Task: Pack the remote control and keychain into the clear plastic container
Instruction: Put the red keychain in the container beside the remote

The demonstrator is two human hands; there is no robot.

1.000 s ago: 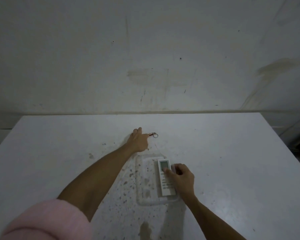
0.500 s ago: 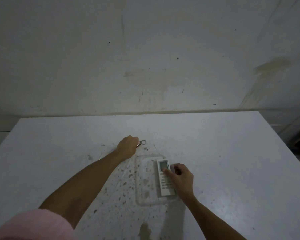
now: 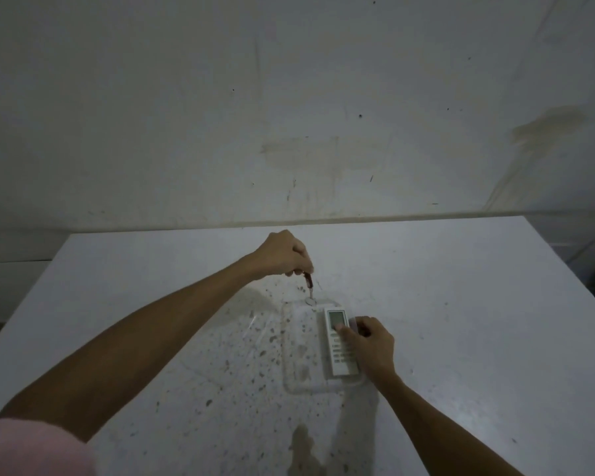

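Clear plastic container (image 3: 301, 359) on the desk (image 3: 478, 321) held the remote (image 3: 339, 341), pinned under right hand (image 3: 371, 348) fingers; left hand (image 3: 282, 254) pinched the dangling keychain (image 3: 310, 286).

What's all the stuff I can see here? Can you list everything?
table: one, white, speckled, against the wall
wall: one, pale, stained, behind the table
clear plastic container: one, transparent, mid-table
remote control: one, white, inside the container's right side
keychain: one, brown with metal ring, dangling at the container's far edge
pink sleeve: one, bottom left
left hand: one, pinching the keychain
right hand: one, fingers on the remote control
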